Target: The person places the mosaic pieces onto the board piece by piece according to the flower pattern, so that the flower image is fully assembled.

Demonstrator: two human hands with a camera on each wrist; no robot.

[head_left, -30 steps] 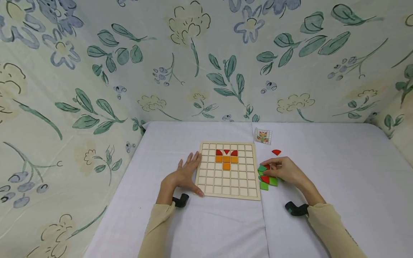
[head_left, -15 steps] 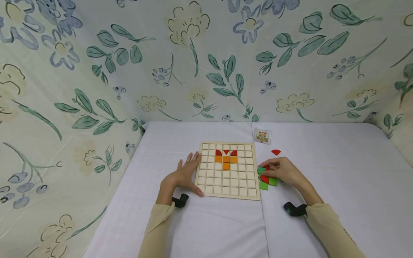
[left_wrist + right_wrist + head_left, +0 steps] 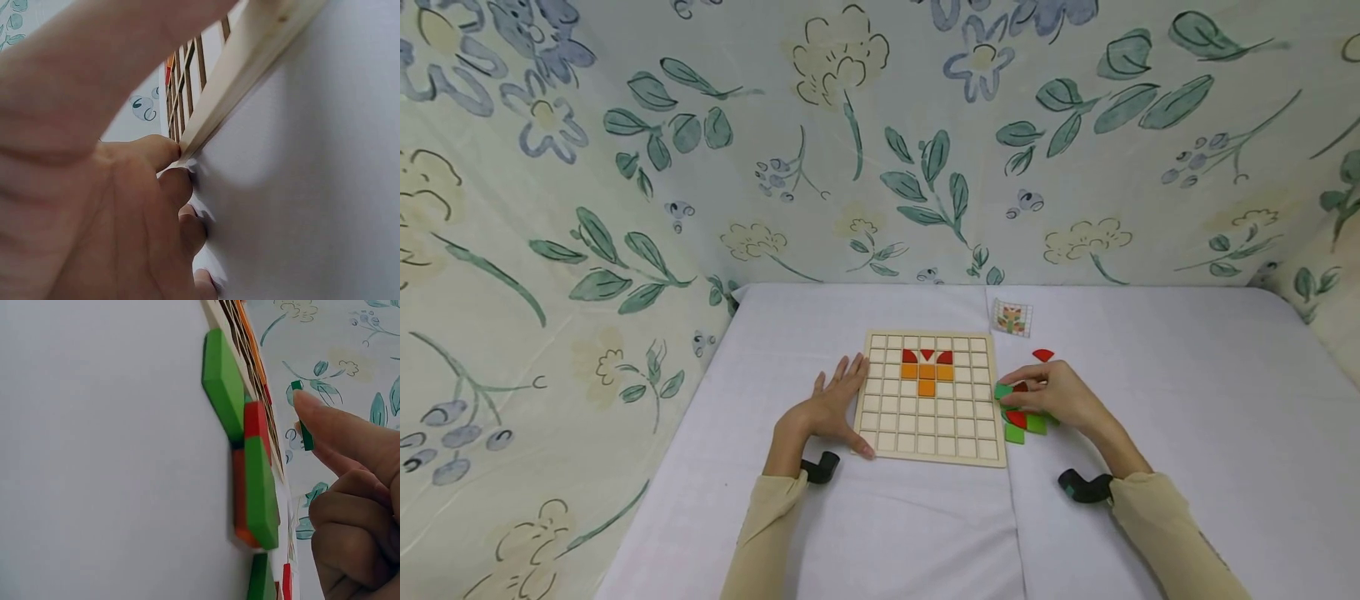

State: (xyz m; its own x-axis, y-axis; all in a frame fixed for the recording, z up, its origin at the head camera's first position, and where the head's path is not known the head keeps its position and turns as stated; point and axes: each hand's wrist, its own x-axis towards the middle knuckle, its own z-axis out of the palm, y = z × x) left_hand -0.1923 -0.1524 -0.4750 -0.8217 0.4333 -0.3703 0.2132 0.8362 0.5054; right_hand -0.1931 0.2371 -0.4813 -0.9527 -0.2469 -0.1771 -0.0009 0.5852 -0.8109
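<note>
A wooden grid board (image 3: 936, 425) lies flat on the white-covered table. Red and orange tiles (image 3: 927, 372) fill several of its upper middle cells. My left hand (image 3: 825, 408) rests at the board's left side, fingers spread, thumb at the lower left corner and fingertips at the edge. Between thumb and fingers my right hand (image 3: 1060, 396) pinches a dark green tile (image 3: 306, 434), raised just off the board's right edge. Under and beside that hand lies a loose pile of light green tiles (image 3: 224, 387) and red tiles (image 3: 1017, 419), partly covered by the hand.
A small pattern card (image 3: 1012, 317) with a coloured picture on a grid lies behind the board's upper right corner. One red quarter-round tile (image 3: 1042, 356) lies apart from the pile. A floral cloth (image 3: 880, 167) hangs behind the table.
My right hand has picked the green tile off the pile and lifted it slightly toward the board's right edge. The left hand and the board have stayed in place.
</note>
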